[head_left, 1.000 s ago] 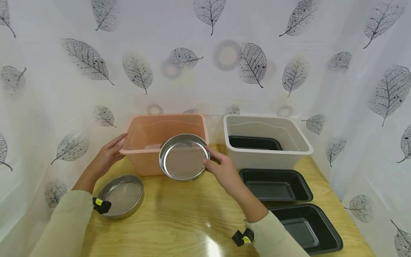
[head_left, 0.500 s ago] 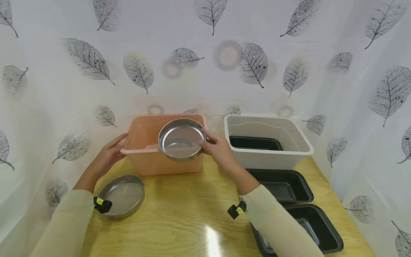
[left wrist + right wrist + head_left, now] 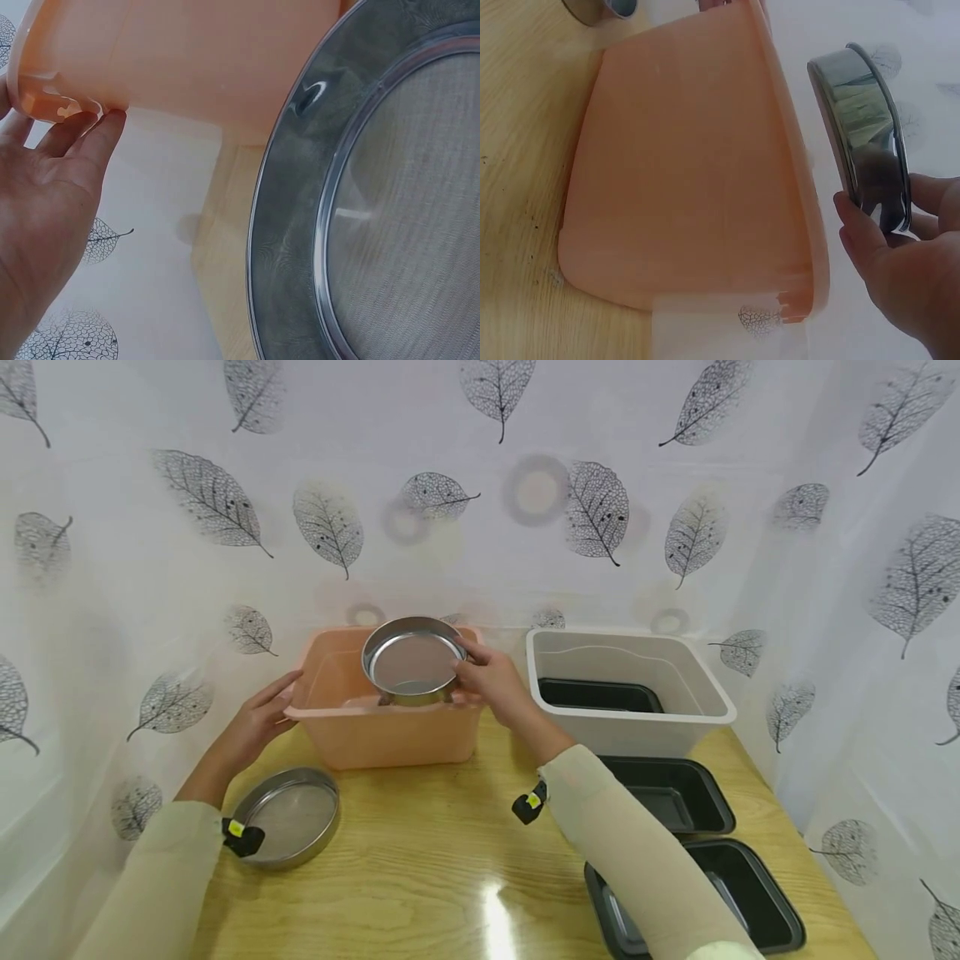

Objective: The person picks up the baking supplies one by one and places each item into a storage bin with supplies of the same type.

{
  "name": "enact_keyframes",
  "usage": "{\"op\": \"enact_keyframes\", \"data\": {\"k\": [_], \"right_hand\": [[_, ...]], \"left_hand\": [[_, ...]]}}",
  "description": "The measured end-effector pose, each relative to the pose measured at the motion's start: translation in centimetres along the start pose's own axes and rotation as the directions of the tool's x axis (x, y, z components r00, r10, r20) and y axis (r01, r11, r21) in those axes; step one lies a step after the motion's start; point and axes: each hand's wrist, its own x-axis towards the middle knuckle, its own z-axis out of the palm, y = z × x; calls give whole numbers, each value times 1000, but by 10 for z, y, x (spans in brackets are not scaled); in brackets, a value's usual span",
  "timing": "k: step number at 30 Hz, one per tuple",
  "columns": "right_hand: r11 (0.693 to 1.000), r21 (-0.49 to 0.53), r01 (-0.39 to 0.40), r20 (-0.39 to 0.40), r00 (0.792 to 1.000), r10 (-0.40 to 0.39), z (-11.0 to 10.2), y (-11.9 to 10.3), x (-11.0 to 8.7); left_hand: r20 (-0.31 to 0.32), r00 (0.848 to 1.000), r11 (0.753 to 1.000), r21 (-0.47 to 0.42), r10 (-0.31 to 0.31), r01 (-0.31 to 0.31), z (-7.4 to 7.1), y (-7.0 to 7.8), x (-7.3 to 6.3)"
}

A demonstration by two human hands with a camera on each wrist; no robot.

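Observation:
My right hand point(image 3: 491, 681) grips the right edge of a round metal sieve point(image 3: 415, 664), thumb and fingers on opposite sides of its rim. The sieve hangs tilted over the pink plastic bin point(image 3: 390, 739), above its opening; the right wrist view has its shiny side wall point(image 3: 866, 135) clear of the bin's rim. At the bin's left end, my left hand point(image 3: 258, 727) holds the rim, with fingertips point(image 3: 112, 124) under the lip. A second round sieve point(image 3: 292, 818) lies on the table by my left wrist, its fine mesh point(image 3: 412, 217) visible in the left wrist view.
To the right stands a white bin point(image 3: 622, 735) with a black loaf pan point(image 3: 596, 695) inside. In front of it, two more black pans lie on the wooden table point(image 3: 420, 868), a nearer pan point(image 3: 750, 893) partly behind my right sleeve. A leaf-patterned curtain point(image 3: 480, 560) surrounds the table.
My right hand has carried the sieve up, away from me and slightly left, from in front of the pink bin to over its opening. The left hand stays on the bin's rim.

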Motion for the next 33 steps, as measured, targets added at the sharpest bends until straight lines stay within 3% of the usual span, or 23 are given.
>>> {"op": "enact_keyframes", "data": {"k": [7,13,24,33], "right_hand": [[992,-120,47,0,999,-48,5,-1,24],[992,-113,54,23,998,-52,10,4,48],[988,-151,-27,170,984,53,9,11,73],[957,-292,1,212,975,64,13,16,86]], "left_hand": [[-6,1000,999,36,-11,11,0,2,0],[-10,1000,999,20,-24,25,2,3,0],[-13,999,999,28,-34,34,3,6,-1],[-18,999,999,23,-45,45,2,6,-1]]}}
